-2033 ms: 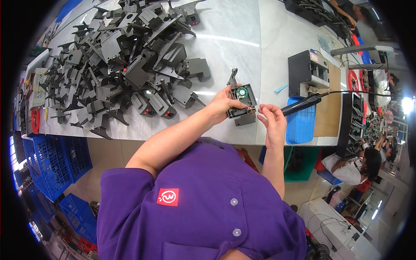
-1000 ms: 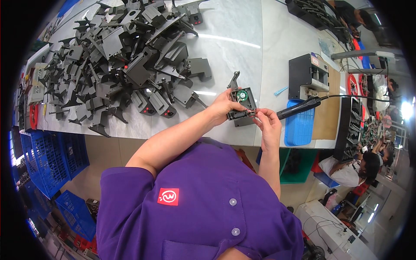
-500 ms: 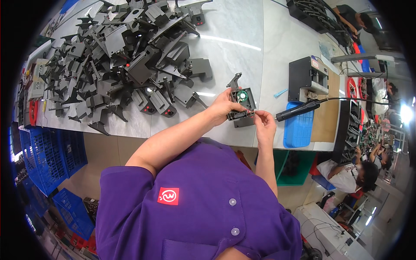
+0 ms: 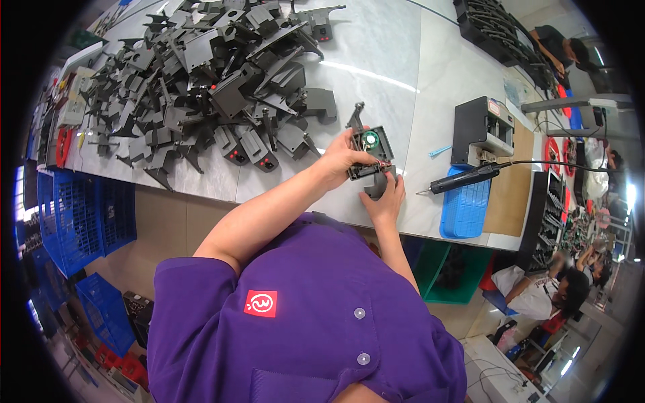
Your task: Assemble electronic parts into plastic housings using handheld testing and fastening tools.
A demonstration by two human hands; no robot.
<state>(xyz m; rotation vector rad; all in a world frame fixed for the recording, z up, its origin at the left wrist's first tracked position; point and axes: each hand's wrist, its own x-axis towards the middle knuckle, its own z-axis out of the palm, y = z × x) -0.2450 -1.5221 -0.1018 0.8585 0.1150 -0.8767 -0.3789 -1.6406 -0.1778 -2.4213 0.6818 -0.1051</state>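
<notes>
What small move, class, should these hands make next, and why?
Probably tuck the red wires inward: they show near the edge of the open housing, which the left hand holds, with the right hand at its lower end.

This looks like a factory assembly workshop. A heap of dark grey plastic housings point(image 4: 232, 94), many much alike, spreads over the worktable point(image 4: 437, 67) between ten and eleven o'clock. At three, a corded power screwdriver point(image 4: 467, 178) lies over a blue basket point(image 4: 463, 225). Plastic crates point(image 4: 74, 221) stand at nine; other people appear at two point(image 4: 551, 48) and four.
</notes>
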